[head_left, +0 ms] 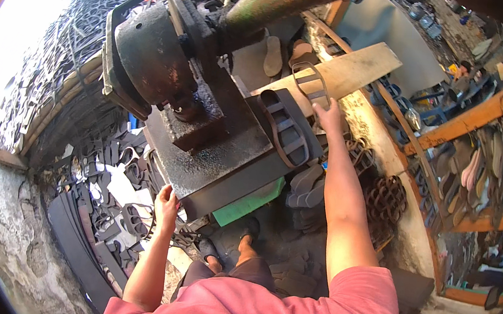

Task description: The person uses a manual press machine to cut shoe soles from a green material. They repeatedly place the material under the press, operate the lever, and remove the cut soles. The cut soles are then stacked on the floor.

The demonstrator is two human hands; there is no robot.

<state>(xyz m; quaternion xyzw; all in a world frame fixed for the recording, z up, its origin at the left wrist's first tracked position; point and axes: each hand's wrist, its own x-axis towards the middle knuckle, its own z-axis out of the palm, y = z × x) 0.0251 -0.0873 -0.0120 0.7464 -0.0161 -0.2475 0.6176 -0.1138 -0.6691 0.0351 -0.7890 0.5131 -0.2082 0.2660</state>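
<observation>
Head view: a heavy, grimy metal press (151, 52) fills the upper middle, its thick round body above a flat, worn steel bed (219, 166) with a dark front edge. Left of it, a huge mound of looped black offcuts (87, 20) rises against the bright sky, while a rough, blotched wall (7, 234) takes the lower left corner. Along the right side runs a wooden rack (468, 135), crowded with hanging soles (483, 168). A pile of scraps (117, 194) spreads below the press on the left, next to long black sheets (77, 242). Behind the bed, a pale wooden plank (361, 64) slants up to the right, with a greyish sheet (389, 33) beyond it. A green panel (249, 201) shows under the bed's front edge, near stacked dark soles (307, 185) and a bunch of dark looped pieces (385, 202)

On the bed's right end lies a black slab (304, 129), and on that slab a second die (285, 124), long, oval and crossed by bars. The sole-shaped die (316, 94) is over the plank, just beyond the slab; the right hand (329, 115) grips its near end, fingers closed on the rim. I cannot tell whether its far end touches the plank. The left hand (165, 208) is by the bed's near left corner, fingers curled narrow; whether it holds anything, I cannot tell
</observation>
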